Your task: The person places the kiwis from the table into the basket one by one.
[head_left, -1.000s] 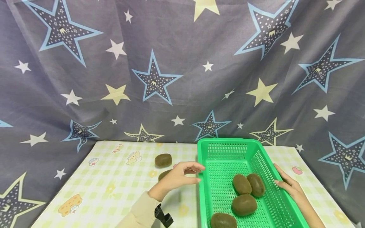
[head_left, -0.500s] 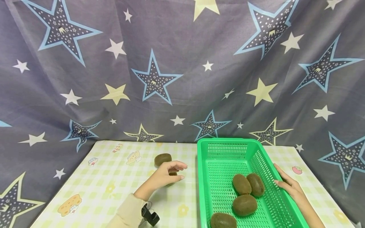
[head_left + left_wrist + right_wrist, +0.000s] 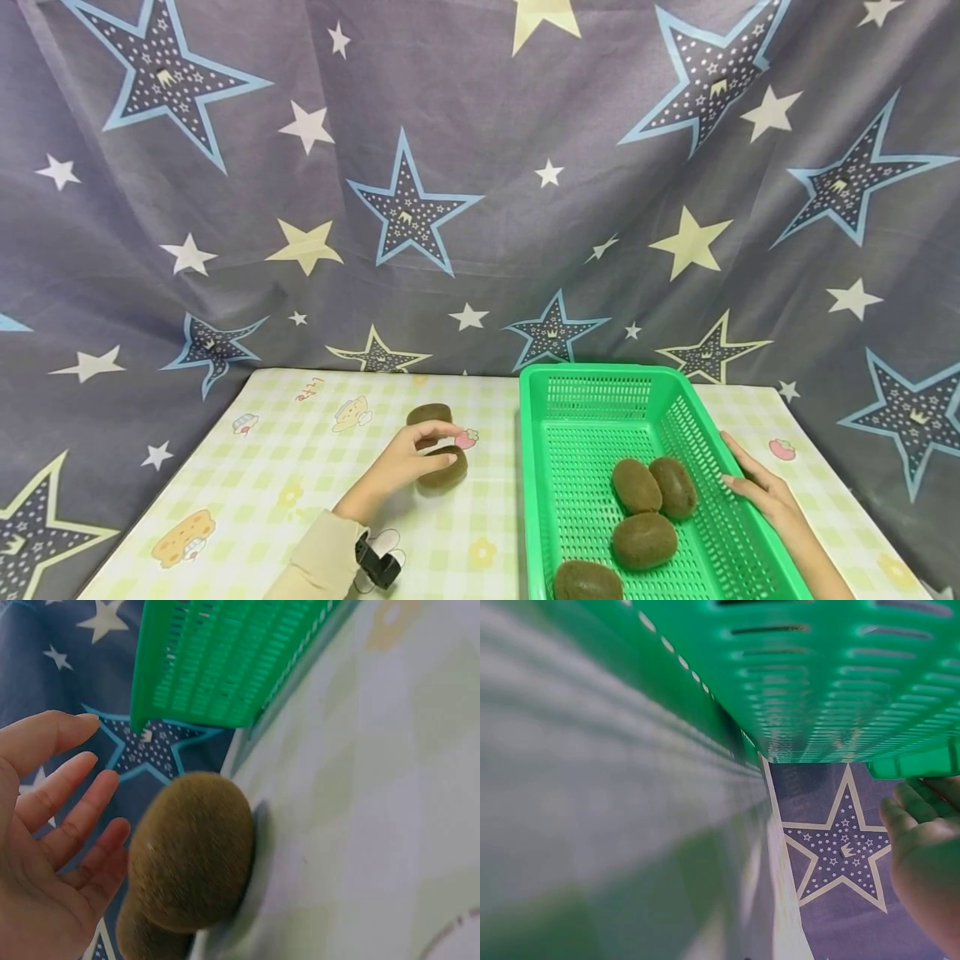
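Observation:
My left hand (image 3: pixel 397 467) hovers at two brown fuzzy kiwis on the tablecloth. Its thumb and fingers are spread apart above the nearer kiwi (image 3: pixel 446 473), with the farther kiwi (image 3: pixel 429 412) partly hidden behind the fingers. In the left wrist view that hand (image 3: pixel 64 832) has loosely bent fingers beside the nearer kiwi (image 3: pixel 193 851); no grip on it shows. My right hand (image 3: pixel 776 500) holds the right rim of a green plastic basket (image 3: pixel 530 500), thumb over the edge. Part of it, the hand (image 3: pixel 930 855), shows at the rim in the right wrist view.
Several kiwis lie in the basket, among them one kiwi (image 3: pixel 643 540) near the middle and one kiwi (image 3: pixel 588 581) at the front left. A checked tablecloth (image 3: pixel 247 492) covers the table. Behind it hangs a star-patterned curtain (image 3: pixel 495 242).
My left hand has moved left, from the basket's left rim to the two kiwis on the table. The right hand and the basket have stayed in place.

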`<state>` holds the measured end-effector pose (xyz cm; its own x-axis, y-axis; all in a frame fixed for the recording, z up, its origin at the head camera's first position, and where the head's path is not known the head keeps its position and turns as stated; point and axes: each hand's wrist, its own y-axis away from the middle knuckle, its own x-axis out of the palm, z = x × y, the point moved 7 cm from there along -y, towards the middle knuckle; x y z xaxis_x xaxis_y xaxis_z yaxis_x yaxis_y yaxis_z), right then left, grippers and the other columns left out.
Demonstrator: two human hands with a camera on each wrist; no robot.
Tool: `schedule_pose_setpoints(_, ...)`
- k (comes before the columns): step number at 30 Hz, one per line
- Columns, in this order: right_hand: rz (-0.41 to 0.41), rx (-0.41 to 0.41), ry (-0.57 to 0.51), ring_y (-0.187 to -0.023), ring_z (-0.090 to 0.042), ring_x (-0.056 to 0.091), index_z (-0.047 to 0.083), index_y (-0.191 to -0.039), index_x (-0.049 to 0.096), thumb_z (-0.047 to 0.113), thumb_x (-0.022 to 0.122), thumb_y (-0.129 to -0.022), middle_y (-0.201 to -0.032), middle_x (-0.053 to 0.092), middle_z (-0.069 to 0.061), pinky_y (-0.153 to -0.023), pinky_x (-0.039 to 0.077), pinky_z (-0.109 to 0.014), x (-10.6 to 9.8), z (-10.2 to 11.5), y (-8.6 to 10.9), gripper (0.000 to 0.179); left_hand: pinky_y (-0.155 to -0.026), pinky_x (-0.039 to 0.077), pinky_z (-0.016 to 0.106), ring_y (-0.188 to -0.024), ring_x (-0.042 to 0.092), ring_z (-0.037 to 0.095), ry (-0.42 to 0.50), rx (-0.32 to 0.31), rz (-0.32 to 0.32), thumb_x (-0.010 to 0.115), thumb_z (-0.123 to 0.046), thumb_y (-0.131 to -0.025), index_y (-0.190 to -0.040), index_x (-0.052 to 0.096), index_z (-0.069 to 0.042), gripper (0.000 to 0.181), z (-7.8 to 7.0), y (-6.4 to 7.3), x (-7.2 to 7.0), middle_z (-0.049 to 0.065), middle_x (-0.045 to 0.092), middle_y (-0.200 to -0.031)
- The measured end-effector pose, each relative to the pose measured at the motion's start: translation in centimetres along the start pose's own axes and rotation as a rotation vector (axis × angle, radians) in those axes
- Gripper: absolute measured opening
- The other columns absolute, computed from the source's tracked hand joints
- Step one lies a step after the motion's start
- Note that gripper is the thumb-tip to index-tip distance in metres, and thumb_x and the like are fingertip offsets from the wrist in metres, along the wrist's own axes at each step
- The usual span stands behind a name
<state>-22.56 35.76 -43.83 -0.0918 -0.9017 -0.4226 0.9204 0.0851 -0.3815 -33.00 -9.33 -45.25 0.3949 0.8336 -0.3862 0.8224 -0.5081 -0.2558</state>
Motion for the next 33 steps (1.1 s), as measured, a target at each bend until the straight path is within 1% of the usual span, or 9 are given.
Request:
schedule_pose_setpoints(3,0.000,-0.008,-0.002,-0.120,0.024,0.026,-0.003,-0.145,0.027,-0.002,0.045,-0.095,-0.136,0.031,0.037,-0.088,0.030,-0.002,0.0,-0.1,0.0,0.054,-0.101,0.035,0.055,-0.115,0.051,0.035,0.004,-0.037,0.007,0.069,-0.012,-0.084,-0.121,0.057,0.005,0.042,0.7,0.2,0.0,0.019,0.058,-0.123)
schedule_pose_setpoints(7,-0.008,-0.013,-0.004,-0.119,0.024,0.027,0.000,-0.146,0.027,-0.003,0.045,-0.094,-0.135,0.032,0.036,-0.089,0.029,-0.002,-0.1,-0.3,0.0,0.055,-0.097,0.040,0.049,-0.113,0.051,0.036,0.016,-0.108,0.027,0.070,-0.012,-0.083,-0.123,0.055,0.006,0.046,1.9,0.6,0.0,0.019,0.057,-0.122)
schedule_pose_setpoints(10,-0.009,-0.008,-0.008,-0.119,0.024,0.027,0.002,-0.147,0.027,-0.004,0.045,-0.094,-0.135,0.032,0.037,-0.089,0.029,-0.002,-0.1,-0.5,0.0,0.056,-0.094,0.043,0.043,-0.111,0.051,0.033,0.025,-0.148,0.038,0.072,-0.013,-0.083,-0.124,0.055,0.004,0.048,2.7,0.9,0.0,0.018,0.057,-0.122)
schedule_pose_setpoints(12,-0.006,-0.002,-0.012,-0.119,0.025,0.026,0.003,-0.147,0.027,-0.004,0.044,-0.094,-0.135,0.031,0.037,-0.089,0.029,-0.002,0.0,-0.6,0.0,0.056,-0.092,0.044,0.041,-0.109,0.052,0.032,0.024,-0.159,0.040,0.072,-0.013,-0.082,-0.125,0.054,0.004,0.049,3.1,1.0,0.0,0.018,0.056,-0.122)
schedule_pose_setpoints(17,-0.001,0.002,-0.015,-0.119,0.024,0.026,0.001,-0.147,0.026,-0.003,0.044,-0.095,-0.135,0.031,0.037,-0.088,0.030,-0.002,0.0,-0.4,0.0,0.055,-0.085,0.044,0.036,-0.102,0.052,0.026,0.016,-0.210,0.041,0.073,-0.013,-0.081,-0.129,0.052,0.002,0.054,4.1,1.3,0.0,0.017,0.055,-0.121)
schedule_pose_setpoints(20,0.005,0.006,-0.013,-0.119,0.025,0.026,0.001,-0.147,0.026,-0.001,0.045,-0.095,-0.135,0.031,0.037,-0.087,0.030,-0.002,0.0,-0.3,0.0,0.055,-0.085,0.043,0.034,-0.100,0.051,0.023,0.016,-0.239,0.052,0.073,-0.015,-0.081,-0.131,0.051,0.000,0.056,4.4,1.3,0.0,0.017,0.053,-0.124)
schedule_pose_setpoints(23,0.007,0.003,-0.014,-0.119,0.025,0.026,0.001,-0.147,0.026,-0.002,0.045,-0.095,-0.136,0.031,0.037,-0.087,0.030,-0.002,0.0,-0.3,0.0,0.055,-0.086,0.043,0.033,-0.100,0.051,0.022,0.019,-0.254,0.052,0.074,-0.016,-0.081,-0.131,0.051,-0.001,0.058,4.6,1.4,0.1,0.017,0.052,-0.127)
schedule_pose_setpoints(27,0.005,-0.014,-0.021,-0.120,0.024,0.026,-0.002,-0.146,0.027,-0.003,0.044,-0.094,-0.136,0.032,0.036,-0.087,0.031,-0.002,0.0,-0.3,0.0,0.054,-0.087,0.043,0.034,-0.100,0.052,0.022,0.017,-0.257,0.045,0.074,-0.016,-0.080,-0.131,0.051,-0.001,0.058,4.6,1.4,0.2,0.017,0.051,-0.128)
schedule_pose_setpoints(33,0.007,-0.007,-0.022,-0.120,0.024,0.027,-0.004,-0.145,0.026,-0.002,0.045,-0.095,-0.136,0.032,0.037,-0.087,0.031,-0.002,0.0,-0.1,-0.1,0.053,-0.084,0.043,0.033,-0.097,0.053,0.022,0.011,-0.252,0.027,0.075,-0.014,-0.078,-0.129,0.053,-0.001,0.056,4.2,1.3,0.2,0.017,0.054,-0.123)
